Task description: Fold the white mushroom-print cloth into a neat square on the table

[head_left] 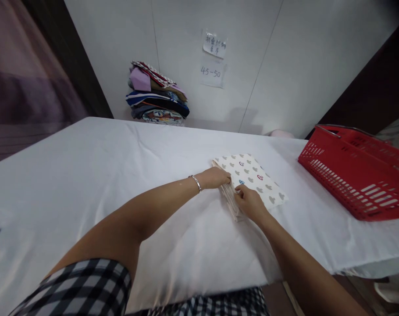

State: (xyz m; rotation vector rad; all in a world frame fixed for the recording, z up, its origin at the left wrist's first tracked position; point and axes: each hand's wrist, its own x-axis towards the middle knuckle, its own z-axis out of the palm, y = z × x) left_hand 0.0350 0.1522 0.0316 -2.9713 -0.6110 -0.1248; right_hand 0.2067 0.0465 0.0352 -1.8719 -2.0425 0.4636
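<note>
A folded cream cloth (252, 175) with grey, red and blue printed motifs lies on the white-covered table, its layered edge turned toward me. My left hand (216, 177), with a silver bracelet at the wrist, is closed on the near left edge of the cloth. Close by, my right hand (250, 202) has its fingers curled and pinched on the same layered edge. Both hands touch the cloth, and the fingertips are partly hidden in the folds.
A red plastic basket (357, 175) with metal handles stands on the table (104, 175) at the right. Several folded textiles form a stack (158, 98) by the wall at the back. Two paper notes (212, 72) hang on the wall. A pinkish curtain (28, 74) is at the left.
</note>
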